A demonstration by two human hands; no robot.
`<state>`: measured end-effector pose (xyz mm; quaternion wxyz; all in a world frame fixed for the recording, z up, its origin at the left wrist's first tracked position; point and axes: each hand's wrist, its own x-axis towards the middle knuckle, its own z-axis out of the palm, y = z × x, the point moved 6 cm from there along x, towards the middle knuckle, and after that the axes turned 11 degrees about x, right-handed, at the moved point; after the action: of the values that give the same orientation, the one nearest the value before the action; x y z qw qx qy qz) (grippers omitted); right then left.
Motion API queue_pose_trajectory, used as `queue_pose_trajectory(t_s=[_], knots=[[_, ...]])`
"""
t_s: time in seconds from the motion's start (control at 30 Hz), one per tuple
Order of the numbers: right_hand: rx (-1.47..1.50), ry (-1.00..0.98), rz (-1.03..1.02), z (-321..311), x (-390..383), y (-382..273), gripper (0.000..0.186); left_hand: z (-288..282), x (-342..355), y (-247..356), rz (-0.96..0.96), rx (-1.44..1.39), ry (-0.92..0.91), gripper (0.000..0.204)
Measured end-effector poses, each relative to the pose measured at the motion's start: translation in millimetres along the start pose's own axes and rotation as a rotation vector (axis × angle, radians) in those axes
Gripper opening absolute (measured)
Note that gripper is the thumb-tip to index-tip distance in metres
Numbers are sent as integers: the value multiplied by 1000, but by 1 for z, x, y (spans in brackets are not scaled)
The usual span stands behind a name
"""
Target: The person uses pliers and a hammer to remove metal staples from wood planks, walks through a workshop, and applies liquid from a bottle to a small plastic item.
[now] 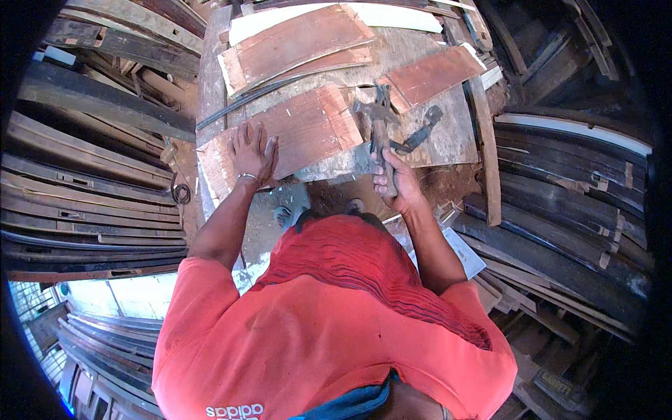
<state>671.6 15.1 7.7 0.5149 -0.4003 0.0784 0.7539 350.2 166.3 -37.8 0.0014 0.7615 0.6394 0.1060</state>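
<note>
My left hand (253,154) lies flat with spread fingers on a reddish-brown wooden board (315,129) at the near edge of the worktable (456,145). Its wrist has a thin bangle. My right hand (399,183) is closed round the wooden handle of a claw hammer (380,136), just right of that board. The metal head points away from me, over the table. Beside the hammer lies a dark, bent tool or strap (423,133) whose kind I cannot make out. A smaller reddish board (435,74) rests farther back on the right.
Another wide board (297,45) lies over a thinner one at the back of the table, near a long dark strip (246,101). Long timber pieces (91,189) are stacked on the left, with more dark planks (567,182) on the right. A loose cord (180,190) hangs at the left stack.
</note>
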Motion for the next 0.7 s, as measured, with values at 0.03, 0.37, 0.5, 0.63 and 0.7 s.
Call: queue_pose_trajectory(t_s=[0.03,0.37,0.5,0.63,0.7], knots=[[-28,5,-76,5,-8,-5,30,0,2,-1,-3,-7,27,64],[-841,379,-1261,9,-32,-18,41,-3,5,1,11,43,5,64],[-1096,318,-627,-8,9,-9,57,1,0,-4,11,57,-44,65],[-894,435,-580,31,-46,-27,55,-5,3,3,15,44,-20,66],[-770,317,-975,39,-52,-51,55,-2,3,2,15,55,-21,65]])
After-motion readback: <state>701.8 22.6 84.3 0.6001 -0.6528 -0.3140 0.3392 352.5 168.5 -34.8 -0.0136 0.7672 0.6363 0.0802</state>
